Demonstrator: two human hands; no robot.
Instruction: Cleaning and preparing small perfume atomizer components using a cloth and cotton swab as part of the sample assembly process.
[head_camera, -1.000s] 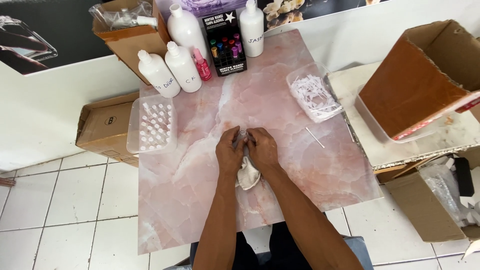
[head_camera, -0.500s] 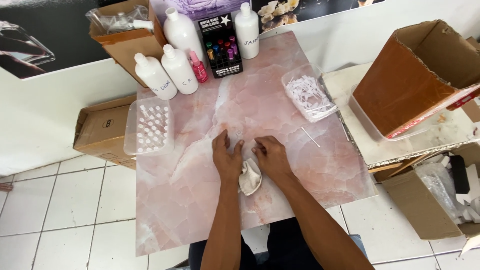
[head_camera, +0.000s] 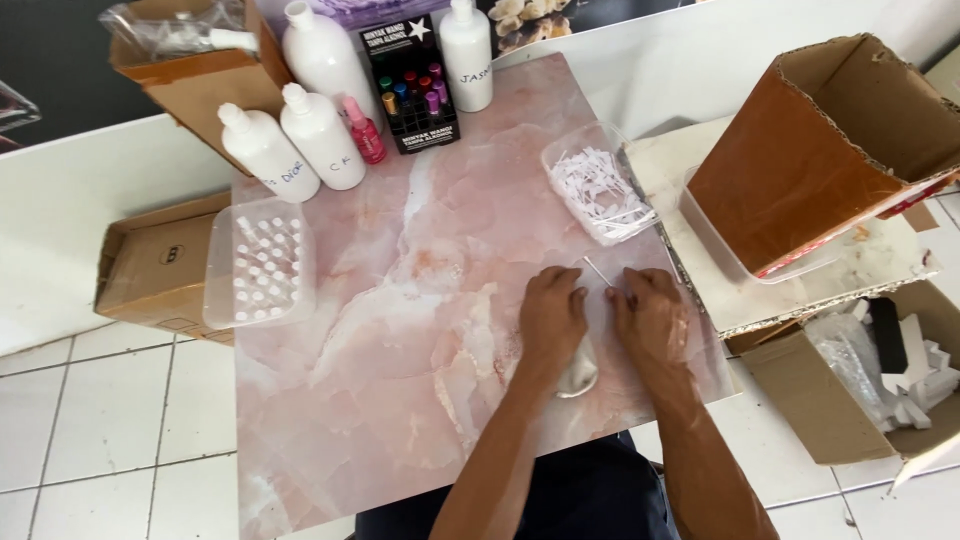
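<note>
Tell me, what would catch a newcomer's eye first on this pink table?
Probably the two hands near the right edge of the pink marble-patterned table: the left hand and right hand lie side by side, a thin white stick just beyond their fingertips. Past them sits a clear tub of white paper strips. At the far edge stand white bottles and a black box of coloured vials.
</note>
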